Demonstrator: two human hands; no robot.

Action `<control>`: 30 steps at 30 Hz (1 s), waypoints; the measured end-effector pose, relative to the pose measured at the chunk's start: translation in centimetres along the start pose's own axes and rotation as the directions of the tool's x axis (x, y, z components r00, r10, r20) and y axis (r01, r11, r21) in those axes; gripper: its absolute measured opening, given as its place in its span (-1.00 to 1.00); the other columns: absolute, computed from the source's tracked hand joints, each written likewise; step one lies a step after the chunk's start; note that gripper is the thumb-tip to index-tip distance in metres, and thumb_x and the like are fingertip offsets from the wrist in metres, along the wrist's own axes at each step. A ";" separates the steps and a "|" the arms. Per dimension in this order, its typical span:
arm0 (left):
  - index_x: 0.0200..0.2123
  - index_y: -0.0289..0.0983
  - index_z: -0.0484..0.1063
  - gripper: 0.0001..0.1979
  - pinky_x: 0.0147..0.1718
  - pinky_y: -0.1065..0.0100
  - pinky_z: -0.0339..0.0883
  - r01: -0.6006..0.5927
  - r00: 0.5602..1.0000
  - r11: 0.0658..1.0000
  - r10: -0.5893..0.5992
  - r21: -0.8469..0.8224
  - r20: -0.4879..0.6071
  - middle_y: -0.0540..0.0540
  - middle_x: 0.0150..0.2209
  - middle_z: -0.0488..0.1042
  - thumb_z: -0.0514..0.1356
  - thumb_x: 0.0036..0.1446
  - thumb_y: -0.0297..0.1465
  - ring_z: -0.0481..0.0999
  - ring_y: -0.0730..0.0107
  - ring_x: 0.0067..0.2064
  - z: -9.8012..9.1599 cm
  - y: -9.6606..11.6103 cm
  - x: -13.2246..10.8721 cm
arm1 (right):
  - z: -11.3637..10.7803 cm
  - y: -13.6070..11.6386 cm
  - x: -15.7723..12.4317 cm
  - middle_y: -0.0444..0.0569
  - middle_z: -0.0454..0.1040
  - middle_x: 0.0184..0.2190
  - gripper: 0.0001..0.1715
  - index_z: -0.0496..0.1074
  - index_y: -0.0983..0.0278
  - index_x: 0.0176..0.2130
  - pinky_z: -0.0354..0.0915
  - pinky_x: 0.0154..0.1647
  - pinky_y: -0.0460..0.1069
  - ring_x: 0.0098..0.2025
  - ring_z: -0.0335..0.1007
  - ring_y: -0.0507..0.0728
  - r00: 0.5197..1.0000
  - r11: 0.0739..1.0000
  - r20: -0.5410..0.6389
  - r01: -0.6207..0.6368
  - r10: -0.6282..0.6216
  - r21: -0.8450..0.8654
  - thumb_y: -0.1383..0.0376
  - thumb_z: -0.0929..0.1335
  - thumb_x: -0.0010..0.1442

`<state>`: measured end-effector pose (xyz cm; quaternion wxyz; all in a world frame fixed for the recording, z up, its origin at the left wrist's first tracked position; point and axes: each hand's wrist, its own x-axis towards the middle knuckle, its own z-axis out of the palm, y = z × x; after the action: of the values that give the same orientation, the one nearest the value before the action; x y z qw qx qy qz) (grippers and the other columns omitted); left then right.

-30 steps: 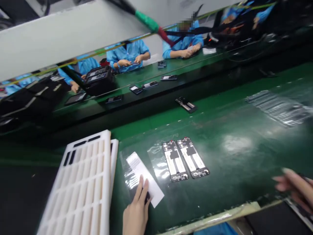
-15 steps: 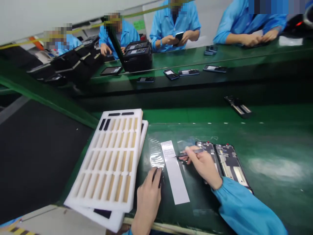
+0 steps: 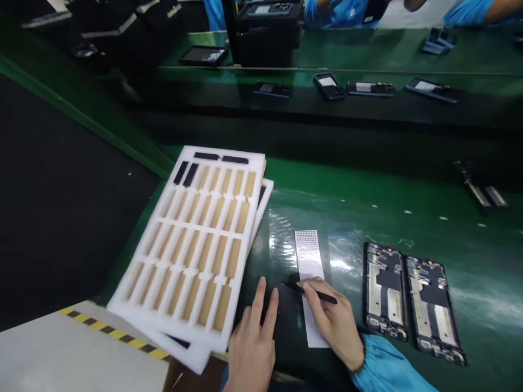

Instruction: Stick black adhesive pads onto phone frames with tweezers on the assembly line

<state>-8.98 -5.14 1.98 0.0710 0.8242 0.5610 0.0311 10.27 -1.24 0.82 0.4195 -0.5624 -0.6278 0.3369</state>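
My right hand [image 3: 333, 321] grips slim black tweezers [image 3: 310, 291], their tip just left of a long white strip [image 3: 309, 283] with a dotted upper end. The hand lies over the strip's lower part. My left hand [image 3: 253, 343] rests with fingers apart on clear plastic film [image 3: 286, 245], just left of the strip, and a dark patch shows under the fingers. To the left lies a white foam tray [image 3: 192, 245] with tan strips in its slots, on top of a second foam tray [image 3: 261, 204]. Right of my hands lie two phone frame boards [image 3: 384, 291] [image 3: 433, 310], side by side.
A green bench mat [image 3: 408, 188] runs under everything, with a black surface [image 3: 69, 185] to its left. A pale board [image 3: 77, 351] with a yellow-and-black edge lies bottom left. Several phones [image 3: 330, 86] sit on the far bench beyond a dark gap, and a metal jig [image 3: 482, 193] lies at right.
My view has tilted down, leaving the co-workers mostly out of sight. My right hand has moved left, off the boards, and the tweezers now sit at the white strip.
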 end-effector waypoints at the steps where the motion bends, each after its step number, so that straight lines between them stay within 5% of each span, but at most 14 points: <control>1: 0.41 -0.19 0.10 -0.19 -0.29 0.34 0.57 0.002 1.000 1.000 -0.002 0.015 0.014 -0.16 0.42 0.08 0.00 0.09 -0.72 0.54 0.23 -0.08 0.1 0.0 0.1 | 0.2 0.0 0.1 -0.01 0.59 -0.26 -0.75 0.54 0.23 -0.11 0.44 -0.16 -0.05 -0.23 0.56 0.11 1.000 1.000 0.003 -0.013 0.013 0.000 0.40 0.27 0.39; 7: 0.38 -0.14 0.15 -0.20 -0.45 0.36 0.53 -0.016 1.000 1.000 0.016 -0.006 0.016 -0.22 0.41 0.13 0.02 0.09 -0.71 0.57 0.18 -0.09 0.9 -0.5 0.0 | 1.0 -0.7 0.4 0.03 0.63 -0.23 -0.69 0.61 0.22 -0.13 0.48 -0.16 -0.02 -0.19 0.59 0.15 0.992 0.992 0.017 -0.126 0.126 0.026 0.28 0.27 0.41; 10: 0.21 -0.12 0.35 -0.47 -0.35 0.35 0.55 0.124 0.989 0.912 -0.148 -0.390 -0.031 -0.22 0.30 0.33 0.04 0.22 -0.61 0.59 0.18 -0.07 0.2 -0.1 0.4 | -0.3 -2.2 -0.2 0.05 0.65 -0.26 -0.64 0.63 0.21 -0.26 0.53 -0.16 0.03 -0.19 0.61 0.20 0.947 0.951 -0.149 -0.258 0.284 0.169 0.19 0.28 0.40; 11: 0.12 -0.14 0.41 -0.62 -0.39 0.38 0.53 0.217 0.966 0.775 -0.260 -0.594 0.013 -0.23 0.20 0.44 0.06 0.29 -0.51 0.61 0.25 -0.18 -0.3 0.3 0.8 | -0.9 -2.8 -0.6 0.04 0.65 -0.27 -0.64 0.62 0.20 -0.27 0.54 -0.19 0.05 -0.22 0.62 0.21 0.918 0.925 -0.213 -0.277 0.335 0.260 0.17 0.28 0.40; 13: -0.01 -0.19 0.41 -0.76 -0.60 0.50 0.35 0.367 0.882 0.252 -0.400 -0.895 0.249 -0.18 -0.12 0.58 0.06 0.38 -0.24 0.49 0.48 -0.51 -1.5 1.3 1.9 | -2.0 -4.0 -1.4 0.04 0.65 -0.28 -0.67 0.61 0.19 -0.22 0.56 -0.24 0.08 -0.25 0.62 0.23 0.865 0.864 -0.278 -0.282 0.417 0.418 0.15 0.28 0.40; 15: -0.05 -0.24 0.37 -0.57 -0.75 0.57 0.05 0.396 0.815 -0.283 -0.329 -0.874 0.476 -0.06 -0.40 0.51 -0.02 0.38 -0.02 0.21 0.64 -0.70 -2.7 2.5 3.2 | -2.5 -4.9 -2.1 0.06 0.65 -0.27 -0.69 0.60 0.21 -0.18 0.56 -0.20 0.09 -0.22 0.62 0.25 0.841 0.827 -0.265 -0.318 0.471 0.463 0.14 0.31 0.38; 17: -0.10 -0.28 0.37 -0.48 -0.78 0.60 -0.08 0.356 0.810 -0.544 -0.225 -0.760 0.541 0.01 -0.52 0.42 -0.03 0.34 0.06 0.12 0.66 -0.72 -3.5 3.5 4.4 | -2.6 -5.3 -2.5 0.09 0.65 -0.24 -0.68 0.62 0.24 -0.18 0.55 -0.13 0.09 -0.17 0.62 0.26 0.834 0.827 -0.232 -0.381 0.501 0.414 0.11 0.34 0.35; 19: -0.16 -0.31 0.39 -0.49 -0.79 0.61 -0.07 0.340 0.819 -0.608 -0.183 -0.717 0.544 0.02 -0.54 0.39 0.03 0.32 0.06 0.14 0.66 -0.72 -3.8 4.2 5.2 | -2.4 -5.4 -2.5 0.11 0.65 -0.20 -0.64 0.63 0.25 -0.18 0.55 -0.11 0.10 -0.13 0.61 0.28 0.830 0.836 -0.238 -0.400 0.504 0.375 0.08 0.34 0.35; 26: -0.20 -0.33 0.40 -0.51 -0.80 0.61 -0.01 0.337 0.839 -0.560 -0.186 -0.757 0.511 0.03 -0.55 0.39 0.07 0.32 0.03 0.18 0.64 -0.71 -3.7 5.1 5.4 | -2.4 -6.5 -2.4 0.06 0.64 -0.23 -0.61 0.64 0.24 -0.22 0.57 -0.17 0.01 -0.18 0.61 0.22 0.797 0.843 -0.307 -0.418 0.519 0.339 0.03 0.35 0.33; 30: -0.21 -0.34 0.40 -0.50 -0.78 0.61 0.00 0.345 0.843 -0.526 -0.191 -0.777 0.503 0.02 -0.54 0.39 0.07 0.32 0.04 0.20 0.64 -0.70 -4.1 5.4 5.3 | -2.9 -6.4 -2.6 0.03 0.65 -0.25 -0.63 0.64 0.23 -0.22 0.56 -0.21 -0.04 -0.23 0.62 0.18 0.836 0.900 -0.343 -0.362 0.429 0.244 0.07 0.33 0.35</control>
<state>-2.62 -1.81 6.74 0.7519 0.1871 0.4708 0.4219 10.23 -4.86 7.39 0.5026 -0.6980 -0.3711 0.3501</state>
